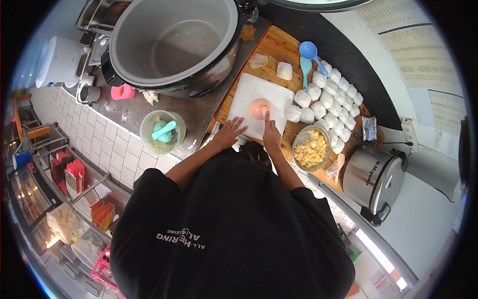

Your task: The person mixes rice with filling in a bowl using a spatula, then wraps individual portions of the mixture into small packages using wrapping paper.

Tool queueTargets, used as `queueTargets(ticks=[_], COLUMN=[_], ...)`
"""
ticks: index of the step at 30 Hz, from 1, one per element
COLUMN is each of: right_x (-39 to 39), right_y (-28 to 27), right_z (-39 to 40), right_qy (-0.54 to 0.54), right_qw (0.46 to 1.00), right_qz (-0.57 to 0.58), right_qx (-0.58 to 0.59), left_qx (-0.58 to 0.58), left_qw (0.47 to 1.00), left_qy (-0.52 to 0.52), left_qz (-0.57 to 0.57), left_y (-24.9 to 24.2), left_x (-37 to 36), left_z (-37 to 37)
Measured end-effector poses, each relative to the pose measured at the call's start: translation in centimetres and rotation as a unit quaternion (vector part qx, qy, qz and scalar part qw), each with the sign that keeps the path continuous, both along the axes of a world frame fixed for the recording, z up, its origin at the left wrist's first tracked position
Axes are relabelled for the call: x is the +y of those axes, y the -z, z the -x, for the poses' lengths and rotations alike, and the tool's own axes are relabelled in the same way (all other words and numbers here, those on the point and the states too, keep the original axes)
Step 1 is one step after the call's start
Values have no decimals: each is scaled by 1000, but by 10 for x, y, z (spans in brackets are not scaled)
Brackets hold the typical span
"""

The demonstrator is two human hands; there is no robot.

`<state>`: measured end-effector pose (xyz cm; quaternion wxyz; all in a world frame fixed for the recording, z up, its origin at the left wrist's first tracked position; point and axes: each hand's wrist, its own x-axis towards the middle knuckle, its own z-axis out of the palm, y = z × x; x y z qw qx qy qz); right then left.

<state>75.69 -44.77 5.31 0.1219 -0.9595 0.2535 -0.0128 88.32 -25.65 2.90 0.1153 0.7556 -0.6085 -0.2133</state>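
A small pink round mold (259, 108) sits on a white cutting board (245, 94), which lies on the wooden counter. My right hand (272, 135) is closed at the near side of the mold, index finger stretched forward along a pale pink spoon (264, 110) whose tip is inside. The spoon's handle is mostly hidden by the fingers. Flat and spread, my left hand (230, 132) rests at the board's near left corner, holding nothing. To the right of the board stands a bowl of yellow crumbly filling (309, 149). White wrapped rice balls (326, 100) lie in rows beyond it.
A large open rice cooker pot (186, 47) occupies the upper left. Near it stand a tub with a mint scoop (163, 130) and a pink cup (122, 91). Blue ladle (308, 50), peach paddle (337, 165) and a closed steel rice cooker (371, 177) are on the right.
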Motion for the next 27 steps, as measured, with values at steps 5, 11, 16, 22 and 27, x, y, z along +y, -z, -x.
queueTargets(ticks=[5, 11, 16, 22, 27], right_x=[19, -13, -29, -59, -73], right_y=[10, -20, -83, -89, -61], right_z=[-11, -1, 74, 169, 184], right_qy=[73, 38, 183, 243, 219], right_qw=[996, 990, 963, 960, 963], right_qz=[-53, -134, -105, -74, 31], right_qx=[-1, -9, -167, -120, -153], left_qx=[-4, 8, 12, 8, 69], left_qw=[1000, 999, 999, 1000, 958], left_qy=[5, 35, 30, -28, -236], left_qz=[0, -29, -41, -12, 150], left_y=[0, -2, -2, -7, -3], left_x=[-1, -7, 5, 2, -69], left_z=[-1, -7, -9, -21, -77])
